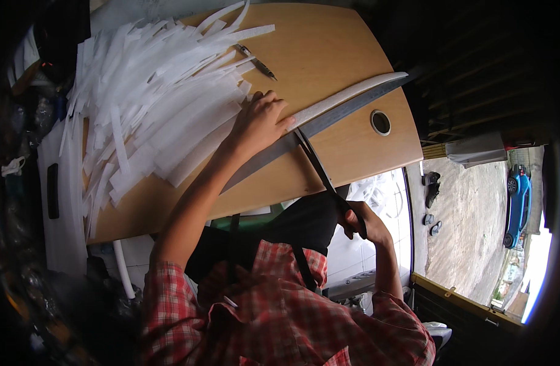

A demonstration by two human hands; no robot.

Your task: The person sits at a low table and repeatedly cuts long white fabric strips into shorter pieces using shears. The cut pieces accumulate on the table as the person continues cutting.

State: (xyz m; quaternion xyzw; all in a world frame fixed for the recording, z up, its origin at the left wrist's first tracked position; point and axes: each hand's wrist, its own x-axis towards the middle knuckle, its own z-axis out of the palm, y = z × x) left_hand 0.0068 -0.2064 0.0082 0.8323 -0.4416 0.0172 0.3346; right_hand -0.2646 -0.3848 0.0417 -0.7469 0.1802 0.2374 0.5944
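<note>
My right hand (364,222) grips the handles of black scissors (316,163) at the table's near edge. The blades point up and left, and their tips meet a long white foam strip (347,96) and a grey metal ruler (353,111) that lie side by side. On the far side of the blades my left hand (261,121) is closed, its curled fingers pinching the strip at the ruler's edge. My left hand and forearm hide part of both. Left of that hand, a large pile of cut white foam strips (151,91) covers the wooden table (328,43).
A dark pen (258,63) lies beyond my left hand. The tabletop has a round cable hole (380,122) on the right. White scraps (383,195) lie on the tiled floor below. Outside, shoes (433,190) and a blue car (518,207) show at the right.
</note>
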